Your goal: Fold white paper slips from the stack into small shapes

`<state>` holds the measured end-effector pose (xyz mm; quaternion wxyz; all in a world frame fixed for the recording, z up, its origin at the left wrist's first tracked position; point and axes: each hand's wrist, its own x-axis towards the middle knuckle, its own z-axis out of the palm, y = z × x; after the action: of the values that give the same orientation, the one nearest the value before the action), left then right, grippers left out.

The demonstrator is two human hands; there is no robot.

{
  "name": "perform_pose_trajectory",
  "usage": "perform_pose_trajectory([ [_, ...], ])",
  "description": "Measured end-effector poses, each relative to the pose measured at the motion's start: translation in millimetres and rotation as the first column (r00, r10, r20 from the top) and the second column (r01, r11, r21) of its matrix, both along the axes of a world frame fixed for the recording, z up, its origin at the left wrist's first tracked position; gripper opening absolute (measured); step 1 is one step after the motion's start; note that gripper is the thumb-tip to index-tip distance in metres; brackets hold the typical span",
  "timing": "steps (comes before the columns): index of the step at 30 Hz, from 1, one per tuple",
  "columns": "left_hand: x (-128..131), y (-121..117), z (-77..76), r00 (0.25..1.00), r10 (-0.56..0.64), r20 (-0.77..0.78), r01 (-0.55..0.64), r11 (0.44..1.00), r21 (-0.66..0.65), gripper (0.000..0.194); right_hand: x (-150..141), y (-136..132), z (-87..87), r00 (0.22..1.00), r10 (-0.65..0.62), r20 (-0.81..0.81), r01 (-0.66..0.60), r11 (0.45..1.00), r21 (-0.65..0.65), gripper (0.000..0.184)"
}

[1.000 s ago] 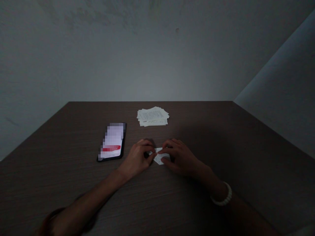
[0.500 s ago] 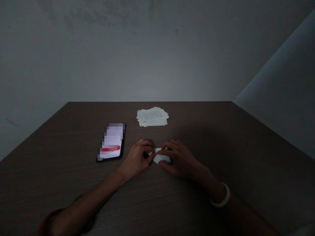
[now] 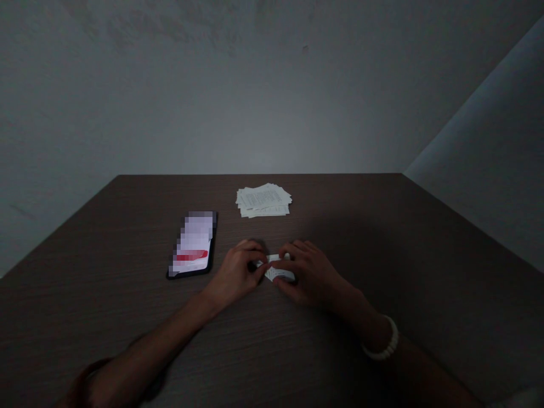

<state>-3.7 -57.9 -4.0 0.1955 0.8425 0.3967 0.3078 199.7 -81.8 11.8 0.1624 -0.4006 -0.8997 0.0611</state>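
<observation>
A small piece of printed white paper (image 3: 280, 274) lies on the table between my two hands, partly covered by my fingers. My left hand (image 3: 241, 272) pinches its left end between thumb and fingertips. From the other side, my right hand (image 3: 308, 273) has its thumb and curled fingers on the paper's right part. Several diagonal lines show on the paper, which look like folds or layered edges; I cannot tell which. Beyond my hands rests a loose pile of printed paper slips (image 3: 264, 200).
Left of my left hand a smartphone (image 3: 193, 246) lies face up with its screen lit and partly pixelated. The brown wood-grain table (image 3: 361, 198) meets a grey wall (image 3: 255, 102) at its far edge. The light is dim.
Both hands stay almost still on the paper. The view has tilted very slightly, so the table appears a little higher. The pile and the phone have not moved.
</observation>
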Motion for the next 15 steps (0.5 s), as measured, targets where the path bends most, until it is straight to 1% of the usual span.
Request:
perform_pose_trajectory([
  [10, -0.6, -1.1, -0.3, 1.0, -0.014, 0.014, 0.014, 1.0, -0.009, 0.01, 2.4, 0.2, -1.5, 1.0, 0.018, -0.02, -0.018, 1.0, -0.009, 0.023],
  [15, 0.3, 0.0, -1.1, 1.0, -0.014, 0.014, 0.014, 1.0, -0.003, 0.01, 1.4, 0.5, -1.2, 1.0, -0.006, -0.015, 0.005, 1.0, -0.02, 0.024],
])
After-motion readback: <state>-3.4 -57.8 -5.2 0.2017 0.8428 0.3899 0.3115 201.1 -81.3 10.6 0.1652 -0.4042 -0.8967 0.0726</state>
